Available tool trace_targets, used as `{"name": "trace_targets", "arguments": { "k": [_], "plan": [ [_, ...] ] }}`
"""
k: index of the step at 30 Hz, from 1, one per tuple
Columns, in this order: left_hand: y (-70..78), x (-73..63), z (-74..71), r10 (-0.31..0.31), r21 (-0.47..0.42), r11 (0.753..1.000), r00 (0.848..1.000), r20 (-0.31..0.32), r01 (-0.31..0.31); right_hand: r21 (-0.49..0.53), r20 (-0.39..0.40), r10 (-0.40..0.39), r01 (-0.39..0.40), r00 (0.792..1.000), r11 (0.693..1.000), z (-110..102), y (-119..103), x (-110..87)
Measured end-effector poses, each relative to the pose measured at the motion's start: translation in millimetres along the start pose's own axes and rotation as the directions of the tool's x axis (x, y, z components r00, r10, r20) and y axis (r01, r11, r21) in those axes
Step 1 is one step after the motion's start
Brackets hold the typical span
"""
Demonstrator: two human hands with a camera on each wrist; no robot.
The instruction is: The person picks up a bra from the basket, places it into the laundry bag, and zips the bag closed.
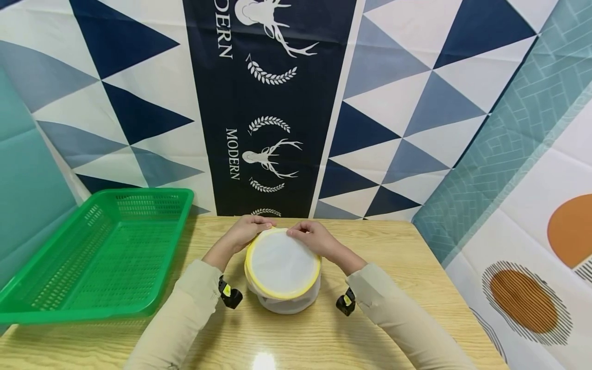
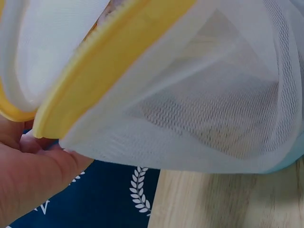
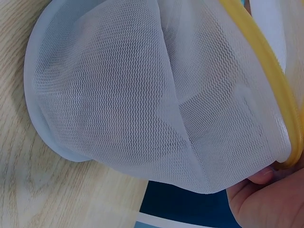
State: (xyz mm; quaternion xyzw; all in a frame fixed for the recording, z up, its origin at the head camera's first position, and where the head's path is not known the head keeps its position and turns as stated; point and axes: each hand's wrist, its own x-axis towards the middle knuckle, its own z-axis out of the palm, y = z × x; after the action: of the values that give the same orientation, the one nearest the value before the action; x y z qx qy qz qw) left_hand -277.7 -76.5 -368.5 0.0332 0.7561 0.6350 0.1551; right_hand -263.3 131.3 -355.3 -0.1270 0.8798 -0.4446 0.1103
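Note:
A round white mesh laundry bag [image 1: 283, 264] with a yellow zipper rim stands on the wooden table in front of me. My left hand [image 1: 245, 232] pinches the rim at its far left. At the far right of the rim, my right hand [image 1: 314, 239] grips the edge between thumb and fingers. In the left wrist view the yellow zipper [image 2: 109, 71] is parted, with a gap between lid and body. The mesh side [image 3: 118, 90] sags in folds in the right wrist view. Some fingertips are hidden behind the rim.
A green plastic basket [image 1: 159, 277] stands on the left of the wooden table [image 1: 370, 329]. Behind the table hangs a patterned cloth [image 1: 273, 103] with triangles and deer heads. Black wrist cameras [image 1: 229, 294] are worn on both wrists.

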Motion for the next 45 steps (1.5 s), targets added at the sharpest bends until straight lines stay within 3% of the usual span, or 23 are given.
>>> {"name": "trace_targets", "arguments": {
  "k": [4, 10, 16, 19, 21, 26, 32, 37, 45],
  "plan": [
    [0.2, -3.5, -3.4, 0.007, 0.002, 1.000, 1.000, 0.016, -0.007, 0.008, 0.003, -0.030, 0.030, 1.000, 1.000, -0.7, -1.4, -1.5],
    [-3.9, -6.3, -11.1, 0.003, 0.025, 1.000, 0.998, 0.070, -0.005, 0.019, -0.013, 0.018, -0.018, 1.000, 1.000, 1.2, -2.5, -0.4],
    [-6.0, -9.4, -20.5, 0.022, 0.110, 0.993, 0.987, 0.161, -0.040, 0.032, -0.020, 0.036, -0.035, 0.999, 0.999, 2.4, -3.0, 0.6],
    [-5.0, -10.5, -23.0, 0.036, 0.149, 0.987, 0.985, 0.169, -0.061, 0.027, -0.020, 0.027, -0.026, 0.999, 0.999, 1.6, -2.8, 1.9],
    [-3.4, -11.2, -22.7, 0.042, 0.155, 0.986, 0.986, 0.163, -0.068, 0.011, -0.014, 0.015, -0.015, 1.000, 1.000, 0.9, -3.5, 1.9],
    [0.5, -12.5, -18.5, 0.002, 0.133, 0.991, 0.994, 0.108, -0.016, -0.089, 0.032, -0.021, 0.024, 0.999, 0.996, -0.2, -7.1, 2.0],
    [2.2, -11.9, -15.1, 0.024, 0.174, 0.984, 0.996, 0.087, -0.039, -0.257, 0.032, -0.139, 0.142, 0.990, 0.956, 3.5, -13.6, 3.4],
    [5.8, -13.8, -12.0, 0.047, 0.208, 0.977, 0.998, 0.049, -0.056, -0.248, 0.069, -0.222, 0.232, 0.973, 0.940, 3.2, -17.0, 4.5],
    [5.8, -19.0, -11.4, 0.093, 0.247, 0.965, 0.996, -0.018, -0.086, -0.205, 0.052, -0.154, 0.161, 0.987, 0.965, 0.1, -17.5, 3.5]
  ]
}}
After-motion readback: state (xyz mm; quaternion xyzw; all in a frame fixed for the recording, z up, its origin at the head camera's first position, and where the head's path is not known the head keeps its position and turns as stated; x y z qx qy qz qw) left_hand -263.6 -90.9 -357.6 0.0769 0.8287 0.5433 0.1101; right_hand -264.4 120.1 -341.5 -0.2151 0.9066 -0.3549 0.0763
